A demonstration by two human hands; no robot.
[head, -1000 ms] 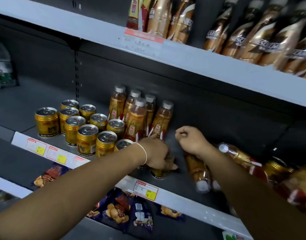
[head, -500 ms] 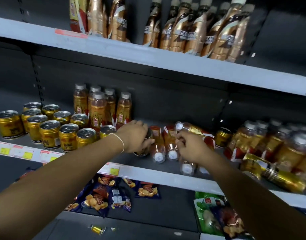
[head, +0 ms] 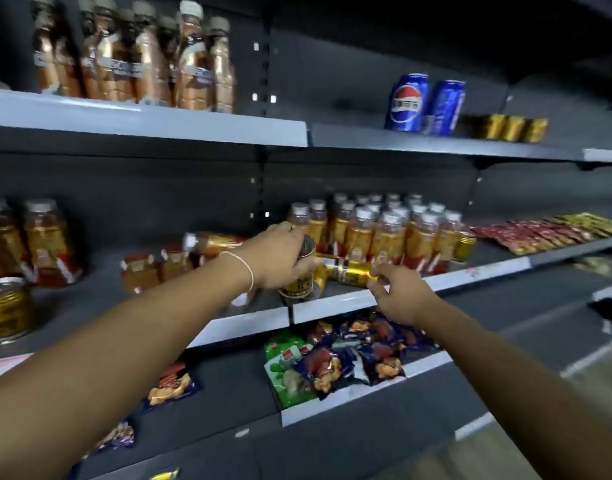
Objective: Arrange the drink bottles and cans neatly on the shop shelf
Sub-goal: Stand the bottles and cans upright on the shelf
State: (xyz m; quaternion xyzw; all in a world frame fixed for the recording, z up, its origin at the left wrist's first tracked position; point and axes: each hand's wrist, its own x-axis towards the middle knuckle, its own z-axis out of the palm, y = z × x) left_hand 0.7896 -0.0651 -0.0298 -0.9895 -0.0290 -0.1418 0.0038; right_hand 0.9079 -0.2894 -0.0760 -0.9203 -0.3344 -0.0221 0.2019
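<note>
Along the front edge of the dark grey middle shelf (head: 332, 308), the left hand (head: 280, 258) gripped a gold can (head: 297, 287). Just beside it, the right hand (head: 401, 299) curled at a lying gold can's (head: 353, 271) end, grip unclear.

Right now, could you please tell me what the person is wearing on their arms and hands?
Both forearms are bare: no sleeves in view, no gloves. A thin pale bracelet circles the wrist behind the left hand; the right hand shows nothing worn.
</note>
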